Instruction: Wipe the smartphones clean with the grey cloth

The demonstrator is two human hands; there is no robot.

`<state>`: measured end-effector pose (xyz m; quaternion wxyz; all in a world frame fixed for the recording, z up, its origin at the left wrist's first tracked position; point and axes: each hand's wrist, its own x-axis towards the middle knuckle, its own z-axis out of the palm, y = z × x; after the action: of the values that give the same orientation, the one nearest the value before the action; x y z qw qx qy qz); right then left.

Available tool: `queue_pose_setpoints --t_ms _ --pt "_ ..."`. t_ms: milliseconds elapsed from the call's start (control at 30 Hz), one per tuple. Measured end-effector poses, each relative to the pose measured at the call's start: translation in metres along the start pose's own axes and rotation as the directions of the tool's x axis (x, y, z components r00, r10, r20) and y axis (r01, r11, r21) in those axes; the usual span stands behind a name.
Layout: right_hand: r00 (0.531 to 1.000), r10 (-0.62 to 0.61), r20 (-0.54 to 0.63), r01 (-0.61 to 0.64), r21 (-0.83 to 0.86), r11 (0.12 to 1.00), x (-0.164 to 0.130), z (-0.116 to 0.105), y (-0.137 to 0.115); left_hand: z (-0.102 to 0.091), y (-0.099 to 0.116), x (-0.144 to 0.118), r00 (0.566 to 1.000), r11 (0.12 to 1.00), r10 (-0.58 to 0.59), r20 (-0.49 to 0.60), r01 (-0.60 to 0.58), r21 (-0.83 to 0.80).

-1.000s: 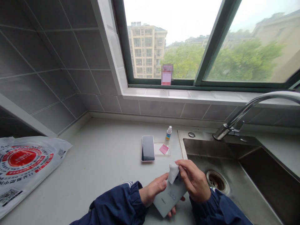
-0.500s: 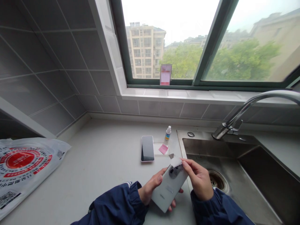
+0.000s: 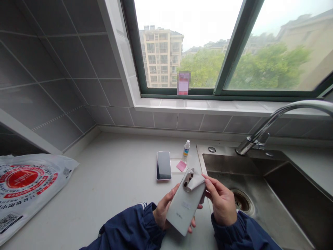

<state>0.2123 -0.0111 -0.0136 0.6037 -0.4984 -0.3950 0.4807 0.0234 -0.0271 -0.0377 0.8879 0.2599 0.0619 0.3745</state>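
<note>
My left hand [image 3: 165, 205] is wrapped round a pale smartphone [image 3: 183, 210], which it holds tilted with its back up and its camera block at the top. Between thumb and finger, my right hand [image 3: 221, 201] pinches the edge of a thin whitish sheet [image 3: 196, 182]. The sheet lies folded across the phone's upper right corner, beside the lenses; whether it is film or a wipe I cannot tell. Some fingers of the left hand are hidden behind the phone. Beyond the hands, a second phone [image 3: 163, 165] with a dark screen lies on the counter.
A small spray bottle [image 3: 186, 148] stands near a pink square [image 3: 181, 165] and a flat clear piece. To the right are a steel sink [image 3: 201, 157] and a tap [image 3: 256, 133]. A printed plastic bag [image 3: 49, 166] lies at the left of the counter [image 3: 114, 173].
My right hand's whitish sheet has shifted off the camera lenses towards the right, so the lenses show more plainly. The phone has turned a little more upright in my left hand.
</note>
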Motion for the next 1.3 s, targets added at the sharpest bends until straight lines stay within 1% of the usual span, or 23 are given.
queue_pose_setpoints --t_ms 133,200,267,300,333,367,400,467,533,567,633,733,833,900,967,1033,1100,1233,1300 --pt "1.0 -0.007 -0.021 0.007 0.0 1.0 0.001 0.003 -0.001 0.0 0.002 0.001 1.0 1.0 0.017 -0.017 -0.017 -0.014" --pt "1.0 -0.019 -0.014 0.019 -0.044 0.999 -0.001 0.004 0.0 0.001 0.002 0.002 0.999 0.999 0.025 -0.024 -0.026 -0.024" --pt "0.997 -0.075 0.02 0.077 -0.155 0.985 -0.003 0.003 0.002 0.002 0.003 0.002 0.999 0.999 0.031 -0.038 -0.033 -0.037" --pt "0.991 -0.124 0.056 0.134 -0.239 0.962 -0.005 0.003 0.003 0.002 0.003 0.003 0.998 0.998 0.036 -0.05 -0.038 -0.043" --pt "0.977 -0.188 0.101 0.211 -0.327 0.921 -0.006 0.003 0.004 0.002 0.004 0.003 0.997 0.998 0.043 -0.064 -0.046 -0.049" --pt "0.954 -0.258 0.154 0.299 -0.409 0.862 -0.007 0.003 0.005 0.003 0.004 0.003 0.996 0.997 0.049 -0.078 -0.053 -0.054" --pt "0.92 -0.329 0.212 0.391 -0.473 0.789 -0.008 0.003 0.006 0.003 0.005 0.004 0.995 0.997 0.052 -0.09 -0.058 -0.058" --pt "0.836 -0.441 0.328 0.548 -0.539 0.64 -0.008 0.005 0.007 0.002 0.007 0.005 0.993 0.996 0.05 -0.108 -0.058 -0.067" --pt "0.764 -0.501 0.407 0.643 -0.55 0.533 -0.008 0.006 0.008 0.002 0.009 0.006 0.992 0.996 0.043 -0.118 -0.052 -0.075" --pt "0.74 -0.513 0.435 0.67 -0.552 0.497 -0.009 0.007 0.008 0.002 0.009 0.006 0.992 0.996 0.041 -0.123 -0.051 -0.076" --pt "0.712 -0.521 0.47 0.698 -0.554 0.454 -0.01 0.008 0.008 0.003 0.01 0.005 0.99 0.996 0.046 -0.134 -0.056 -0.073" --pt "0.688 -0.51 0.516 0.723 -0.548 0.421 -0.013 0.008 0.008 0.003 0.011 0.003 0.985 0.994 0.049 -0.168 -0.064 -0.086" --pt "0.646 -0.49 0.585 0.761 -0.542 0.357 -0.016 0.009 0.009 0.004 0.012 0.002 0.969 0.987 0.043 -0.245 -0.078 -0.137" --pt "0.61 -0.468 0.639 0.79 -0.537 0.297 -0.017 0.008 0.01 0.006 0.013 0.002 0.95 0.981 0.061 -0.307 -0.114 -0.159" --pt "0.584 -0.441 0.682 0.809 -0.534 0.244 -0.018 0.009 0.01 0.008 0.013 0.005 0.931 0.971 0.119 -0.345 -0.181 -0.155" --pt "0.567 -0.423 0.707 0.82 -0.534 0.207 -0.018 0.009 0.009 0.011 0.014 0.007 0.919 0.958 0.187 -0.346 -0.248 -0.14" --pt "0.548 -0.419 0.724 0.831 -0.528 0.174 -0.019 0.01 0.008 0.014 0.014 0.009 0.914 0.95 0.226 -0.337 -0.284 -0.132" --pt "0.493 -0.402 0.772 0.863 -0.494 0.108 -0.02 0.012 0.005 0.016 0.014 0.009 0.904 0.948 0.225 -0.363 -0.29 -0.135" --pt "0.474 -0.371 0.799 0.873 -0.48 0.083 -0.021 0.013 0.004 0.016 0.015 0.007 0.899 0.948 0.214 -0.383 -0.286 -0.142"
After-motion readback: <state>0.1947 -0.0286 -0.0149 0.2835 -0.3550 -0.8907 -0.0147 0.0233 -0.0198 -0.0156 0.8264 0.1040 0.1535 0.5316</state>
